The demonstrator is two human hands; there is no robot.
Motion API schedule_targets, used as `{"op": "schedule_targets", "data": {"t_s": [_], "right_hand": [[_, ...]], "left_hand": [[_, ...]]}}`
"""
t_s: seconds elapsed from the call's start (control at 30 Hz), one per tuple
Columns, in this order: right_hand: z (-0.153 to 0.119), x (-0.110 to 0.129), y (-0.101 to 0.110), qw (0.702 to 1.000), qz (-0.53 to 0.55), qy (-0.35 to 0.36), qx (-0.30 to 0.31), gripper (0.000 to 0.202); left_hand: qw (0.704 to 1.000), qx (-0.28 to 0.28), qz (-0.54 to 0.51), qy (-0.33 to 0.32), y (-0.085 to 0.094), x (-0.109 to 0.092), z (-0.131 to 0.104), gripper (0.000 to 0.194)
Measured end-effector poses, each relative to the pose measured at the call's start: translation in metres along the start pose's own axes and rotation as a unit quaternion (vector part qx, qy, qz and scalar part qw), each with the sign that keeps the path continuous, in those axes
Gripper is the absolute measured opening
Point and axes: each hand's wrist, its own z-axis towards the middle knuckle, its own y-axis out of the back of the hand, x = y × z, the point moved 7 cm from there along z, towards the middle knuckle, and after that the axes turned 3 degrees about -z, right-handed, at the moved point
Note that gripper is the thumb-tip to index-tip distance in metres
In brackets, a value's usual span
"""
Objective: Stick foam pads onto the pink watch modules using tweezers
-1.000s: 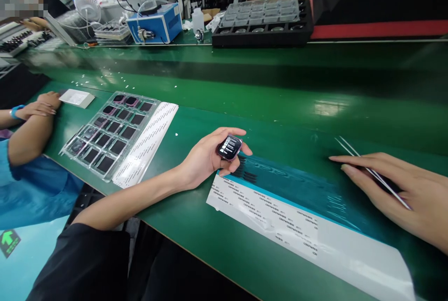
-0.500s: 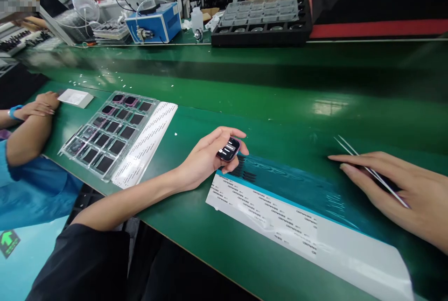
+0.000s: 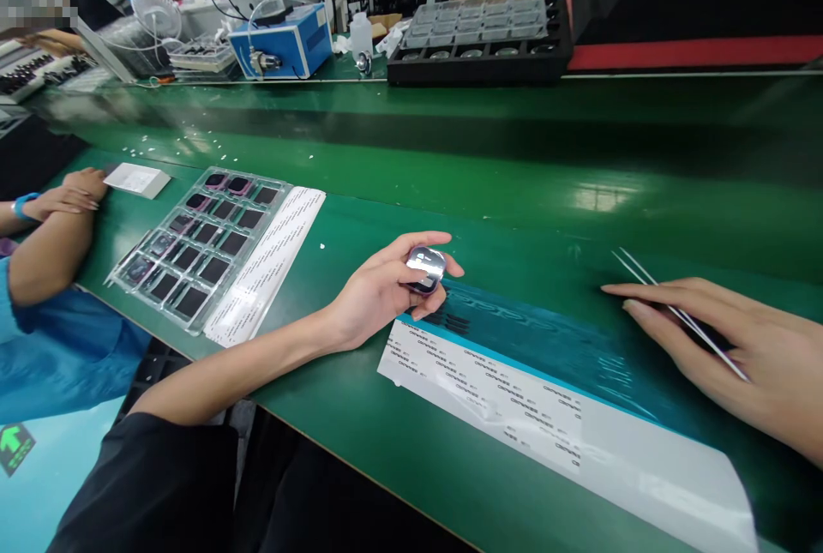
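My left hand [image 3: 379, 287] grips a strapless smartwatch case [image 3: 425, 269] by its edges, above the near-left end of a blue film sheet. The side of the case facing me looks bright and mirror-like, so I cannot tell if it is the glass or the back. My right hand [image 3: 720, 339] holds thin metal tweezers [image 3: 681, 317], their tips apart and pointing up-left over the green bench. Between the hands lies the blue film [image 3: 546, 343] with dark strips at its left end. Along its near side runs white printed backing paper [image 3: 476, 381].
On the left, a clear tray [image 3: 199, 244] holds dark watch cases, beside a printed white strip [image 3: 270, 270]. Past it are a white box [image 3: 137, 180] and a co-worker's arms [image 3: 55, 236]. A blue machine [image 3: 281, 40] and a black tray [image 3: 479, 60] stand at the back.
The watch case has turned in my left hand: its lit screen with text showed before, and a shiny reflecting surface shows now. My right hand and the tweezers have stayed nearly still.
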Motion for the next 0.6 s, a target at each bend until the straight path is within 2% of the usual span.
{"op": "schedule_targets", "data": {"t_s": [0.23, 0.4, 0.6], "right_hand": [[-0.0010, 0.0018, -0.0005, 1.000, -0.014, 0.019, 0.004, 0.038], [0.0001, -0.0041, -0.0003, 0.999, 0.010, -0.033, 0.015, 0.043], [0.0010, -0.0055, 0.0017, 0.999, 0.018, -0.045, 0.023, 0.041]], "left_hand": [[1.000, 0.004, 0.020, 0.001, -0.0019, -0.0004, 0.0016, 0.033], [0.999, -0.001, 0.038, 0.005, -0.0022, 0.0005, 0.0019, 0.025], [1.000, 0.015, 0.015, -0.002, -0.0037, 0.0001, 0.0005, 0.034]]}}
